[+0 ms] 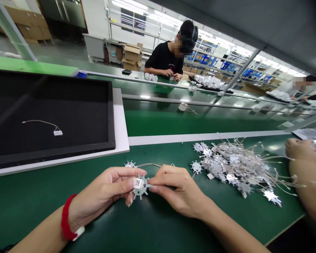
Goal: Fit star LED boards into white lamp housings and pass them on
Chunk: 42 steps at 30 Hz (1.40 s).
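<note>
My left hand [107, 188] holds a gear-shaped metal plate [140, 192] between thumb and fingers. A small white labelled block [138, 183] lies against the plate's face under the thumb. At the plate's right edge, my right hand [177, 189] pinches a tab with thumb and forefinger; whether a wire is in that pinch too, I cannot tell. Just behind my hands another spiked plate [130, 164] rests on the green table, and a thin pale wire [149, 164] runs from near it to behind my right hand.
To the right lies a heap of spiked metal plates with wires [226, 161]. A black tray [76, 140] at left holds one wired white block [58, 133]. Another person's arm [305, 168] reaches in at far right. Across the line sits a co-worker [165, 58]; a white round part [183, 106] lies between.
</note>
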{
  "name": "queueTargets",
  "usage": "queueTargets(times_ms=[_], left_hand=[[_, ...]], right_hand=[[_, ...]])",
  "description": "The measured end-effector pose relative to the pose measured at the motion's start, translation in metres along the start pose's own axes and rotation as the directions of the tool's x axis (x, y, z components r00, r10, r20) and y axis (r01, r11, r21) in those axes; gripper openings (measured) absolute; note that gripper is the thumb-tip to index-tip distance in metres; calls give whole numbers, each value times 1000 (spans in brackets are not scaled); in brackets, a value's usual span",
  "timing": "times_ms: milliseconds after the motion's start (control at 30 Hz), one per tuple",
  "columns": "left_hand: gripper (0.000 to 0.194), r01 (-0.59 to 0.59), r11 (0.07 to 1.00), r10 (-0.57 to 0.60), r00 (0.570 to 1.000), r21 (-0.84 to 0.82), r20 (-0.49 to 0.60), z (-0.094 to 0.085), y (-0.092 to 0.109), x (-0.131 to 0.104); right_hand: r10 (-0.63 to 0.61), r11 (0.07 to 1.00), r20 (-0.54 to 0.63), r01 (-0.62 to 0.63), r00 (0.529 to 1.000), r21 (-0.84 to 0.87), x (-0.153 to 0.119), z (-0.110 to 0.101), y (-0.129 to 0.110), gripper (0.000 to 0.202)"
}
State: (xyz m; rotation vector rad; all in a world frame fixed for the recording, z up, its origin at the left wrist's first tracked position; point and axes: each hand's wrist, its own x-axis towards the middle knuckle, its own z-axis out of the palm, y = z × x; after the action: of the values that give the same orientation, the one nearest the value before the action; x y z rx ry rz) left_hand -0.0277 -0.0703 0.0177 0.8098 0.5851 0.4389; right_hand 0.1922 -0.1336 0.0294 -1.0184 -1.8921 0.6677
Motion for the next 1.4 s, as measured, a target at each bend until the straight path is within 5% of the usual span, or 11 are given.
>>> queueTargets(times_ms=[167, 367, 833, 967, 1133, 1233, 1400], left_hand=[[35, -38, 997, 38, 999, 74, -4, 0, 0, 1], [41, -41, 979, 45, 999, 199, -17, -6, -4, 2], [46, -162, 902, 179, 984, 400, -4, -9, -10, 7], [45, -236, 691, 321, 947, 683, 3, -6, -18, 2], [38, -349, 175, 573, 797, 921, 193, -1, -25, 0], [35, -374, -64, 586, 736, 925, 338, -3, -23, 1], [30, -358, -238, 460, 777, 903, 429, -11, -15, 1]], right_hand=[[262, 955, 113, -274, 958, 109, 2, -5, -8, 19], [542, 729, 305, -619, 783, 292, 3, -5, -6, 35], [617, 716, 207, -651, 759, 253, 5, -3, -2, 30], [607, 743, 171, -630, 776, 226, 5, -2, 1, 29], [609, 750, 150, -627, 779, 213, 5, 0, 2, 28], [608, 752, 187, -635, 772, 177, 3, 1, 3, 29], [576, 817, 168, -566, 800, -111, 1, 2, 6, 21]])
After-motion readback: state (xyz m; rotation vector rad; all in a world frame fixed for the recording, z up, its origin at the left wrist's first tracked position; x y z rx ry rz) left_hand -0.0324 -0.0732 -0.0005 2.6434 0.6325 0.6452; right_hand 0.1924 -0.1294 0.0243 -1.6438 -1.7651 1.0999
